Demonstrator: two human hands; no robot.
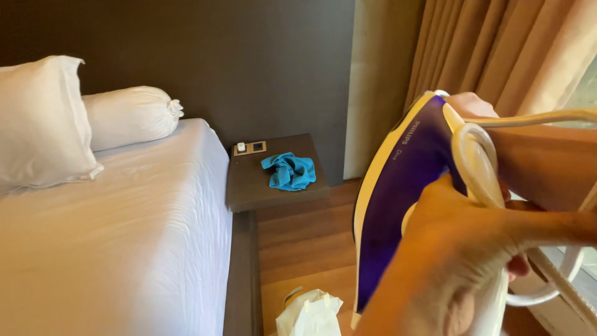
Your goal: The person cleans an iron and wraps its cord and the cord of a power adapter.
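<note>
Looking from the head camera: near right, both hands hold one thing up above the wooden floor (305, 242).
Iron: purple and yellow steam iron (398, 199), raised on end; it looks rigid and fairly heavy, its plastic shell smooth and likely slippery.
Cord: pale cord (476, 165), stiff yet bendable, looped around the iron's rear.
Left hand grip: left hand (454, 249) closed over the cord and the iron's heel.
Right hand grip: right hand (472, 106) at the far top of the iron, mostly hidden; cannot tell whether closed.
Best hold: the handle, I judge, not the loose loops.
Hidden: soleplate, handle and plug are covered or cut off.
Far side: blue cloth (288, 171) on the bedside surface (249, 186); bed (124, 224) left.
</note>
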